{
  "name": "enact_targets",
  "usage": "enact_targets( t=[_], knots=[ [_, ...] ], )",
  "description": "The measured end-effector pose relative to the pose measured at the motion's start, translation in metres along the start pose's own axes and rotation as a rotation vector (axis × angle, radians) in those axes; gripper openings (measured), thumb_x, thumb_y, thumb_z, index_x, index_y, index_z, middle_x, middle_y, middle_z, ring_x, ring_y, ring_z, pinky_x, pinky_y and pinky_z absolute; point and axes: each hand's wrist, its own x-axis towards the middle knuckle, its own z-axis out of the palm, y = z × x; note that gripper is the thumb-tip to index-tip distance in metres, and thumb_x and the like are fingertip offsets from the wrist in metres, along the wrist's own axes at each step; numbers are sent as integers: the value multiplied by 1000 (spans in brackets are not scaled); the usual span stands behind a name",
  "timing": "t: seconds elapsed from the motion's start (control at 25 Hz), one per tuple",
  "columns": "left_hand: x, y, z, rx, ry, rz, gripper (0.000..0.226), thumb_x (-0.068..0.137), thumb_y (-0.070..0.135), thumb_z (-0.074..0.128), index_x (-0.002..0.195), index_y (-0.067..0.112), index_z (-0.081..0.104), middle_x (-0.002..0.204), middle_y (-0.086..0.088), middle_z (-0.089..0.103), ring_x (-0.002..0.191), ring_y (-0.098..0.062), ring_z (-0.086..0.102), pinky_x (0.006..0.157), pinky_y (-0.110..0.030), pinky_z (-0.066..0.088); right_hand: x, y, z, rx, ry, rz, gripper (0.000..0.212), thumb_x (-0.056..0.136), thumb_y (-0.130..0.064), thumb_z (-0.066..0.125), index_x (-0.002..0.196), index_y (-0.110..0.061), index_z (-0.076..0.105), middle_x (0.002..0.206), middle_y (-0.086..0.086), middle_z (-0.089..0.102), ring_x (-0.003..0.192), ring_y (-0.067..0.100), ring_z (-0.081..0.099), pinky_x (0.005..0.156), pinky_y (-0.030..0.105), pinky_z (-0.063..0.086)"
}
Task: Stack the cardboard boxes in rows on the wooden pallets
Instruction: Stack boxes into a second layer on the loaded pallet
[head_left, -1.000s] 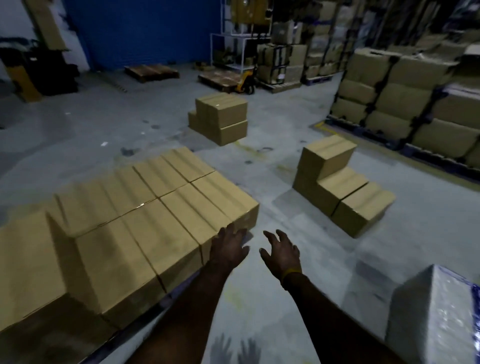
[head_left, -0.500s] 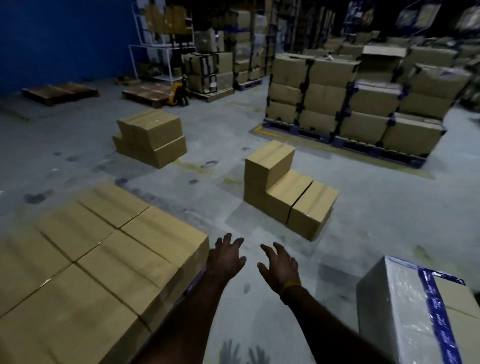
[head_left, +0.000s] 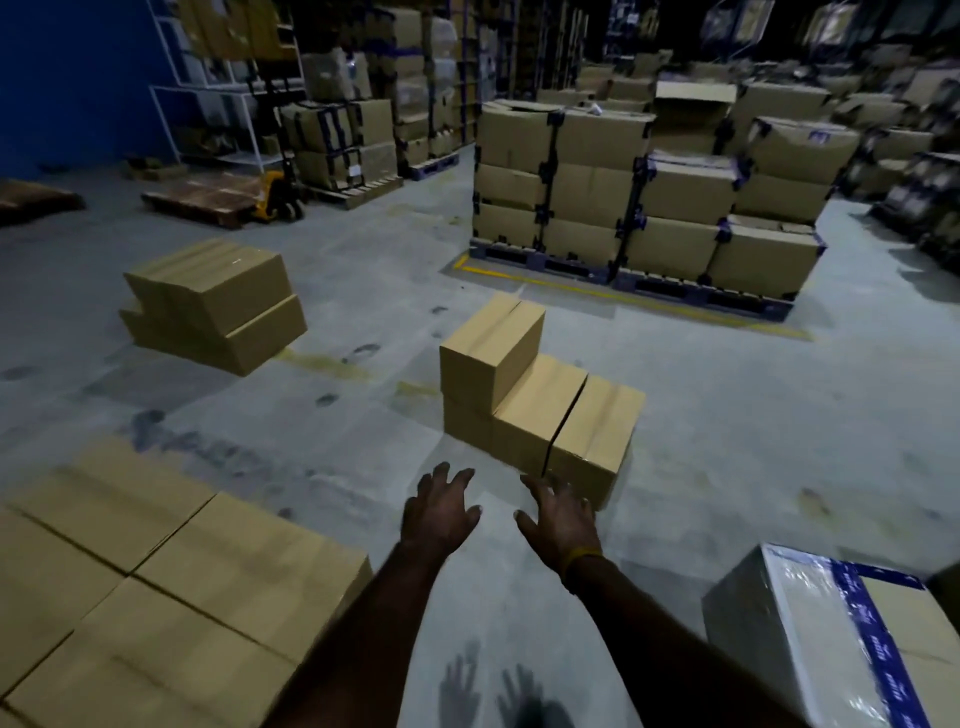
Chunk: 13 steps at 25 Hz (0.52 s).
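Observation:
My left hand (head_left: 441, 514) and my right hand (head_left: 561, 519) are stretched out in front of me, fingers spread, holding nothing. Just beyond them a small pile of cardboard boxes (head_left: 540, 400) sits on the concrete floor, one box stacked on the left end of a low row. At my lower left, a flat layer of boxes (head_left: 171, 571) lies in rows; whatever bears it is hidden. Another short stack of boxes (head_left: 218, 306) stands on the floor at the left.
A plastic-wrapped box with blue tape (head_left: 831, 634) stands at my lower right. Strapped boxes on dark pallets (head_left: 644, 192) fill the middle back. A yellow pallet jack (head_left: 272, 195) and empty wooden pallets (head_left: 202, 192) lie at the back left, before shelving.
My view has swung right and forward: the floor pile now sits straight ahead and closer. The flat layer of boxes has slid to the lower left. Both hands stay spread and empty.

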Motion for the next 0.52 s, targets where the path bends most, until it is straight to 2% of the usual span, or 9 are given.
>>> enact_targets(
  t=[0.12, 0.24, 0.52],
  knots=[
    [72, 1, 5, 0, -4, -1, 63, 95, 46, 55, 151, 33, 30, 160, -5, 22, 144, -27, 27, 110, -44, 37, 76, 6, -1, -1, -15, -25, 60, 98, -49, 48, 153, -34, 27, 162, 8, 20, 148, 29, 19, 119, 51, 15],
    [149, 6, 5, -6, -11, -14, 64, 95, 46, 55, 152, 33, 30, 160, -4, 22, 144, -26, 28, 109, -43, 37, 159, 11, -10, 15, -34, -59, 61, 98, -48, 49, 153, -33, 28, 162, 8, 20, 147, 29, 22, 120, 52, 19],
    [310, 26, -12, -47, -7, -57, 64, 94, 48, 56, 151, 33, 31, 158, -5, 26, 142, -26, 32, 107, -41, 40, 330, 20, -42, -31, -90, -115, 63, 95, -48, 52, 152, -31, 30, 161, 8, 22, 144, 29, 28, 116, 47, 23]
  ],
)
